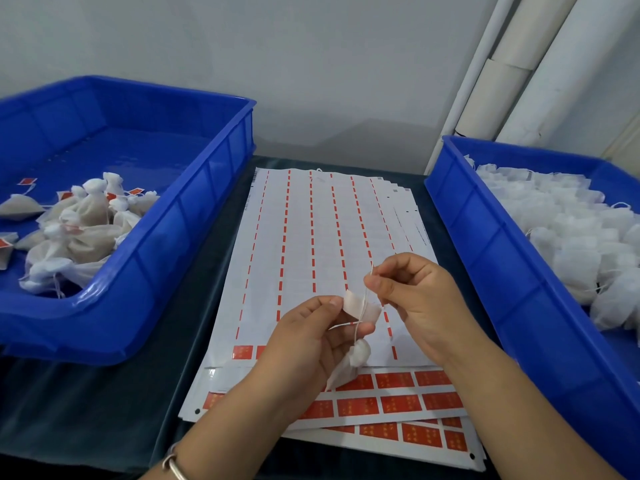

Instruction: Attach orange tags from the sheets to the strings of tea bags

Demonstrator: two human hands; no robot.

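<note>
While the thin string (pixel 367 289) is pinched taut by the right hand (pixel 415 299) above the sheets (pixel 311 237), the tag (pixel 360 310), shown pale-side up, is pinched by the left hand (pixel 311 341), with the tea bag (pixel 349 365) hanging below. The tag should be folded squarely over the string and pressed flat. Glossy backing paper, soft gauzy bags and rigid blue plastic bins (pixel 194 216) are seen.

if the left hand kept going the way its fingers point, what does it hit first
Probably the right hand: the left hand points up and right, with only the tag and string between them. Depth is unclear.
</note>
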